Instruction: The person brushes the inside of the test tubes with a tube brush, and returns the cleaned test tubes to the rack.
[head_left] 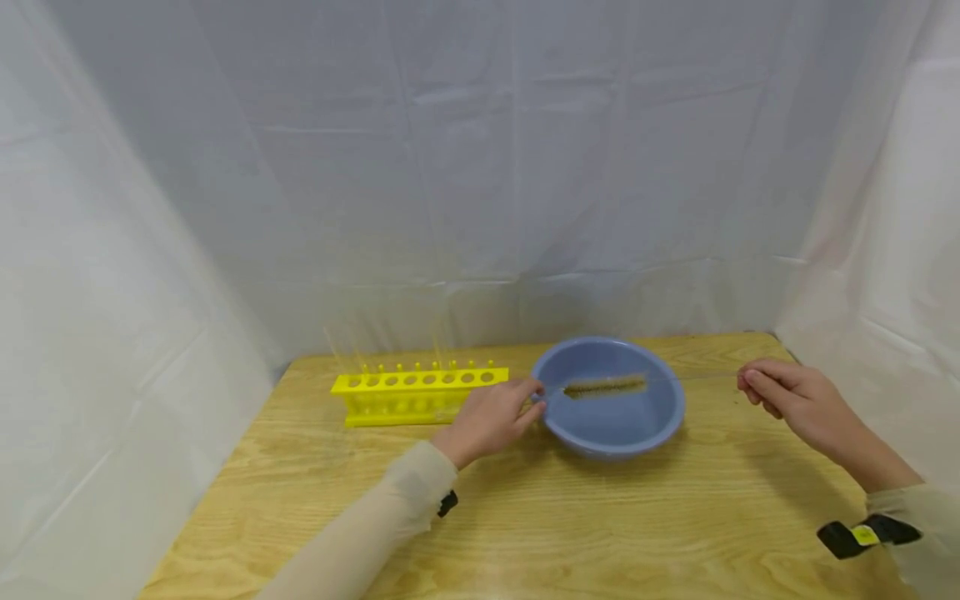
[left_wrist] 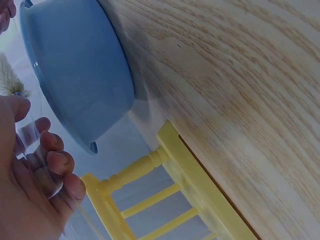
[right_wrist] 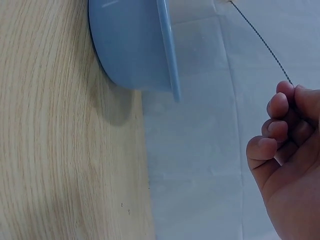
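My left hand grips a clear glass test tube at the left rim of the blue basin. Over the basin, a test tube brush lies roughly level, its bristle tip at the mouth of the tube. Whether the tip has entered the tube I cannot tell. To the right of the basin, my right hand pinches the far end of the brush's thin twisted wire handle between thumb and forefinger, its other fingers curled. Most of the tube is hidden by the left hand in the head view.
A yellow test tube rack stands left of the basin, partly behind my left forearm. Several faint clear tubes rise from its holes, toward the left and the middle. White sheeting hangs behind and beside the wooden table.
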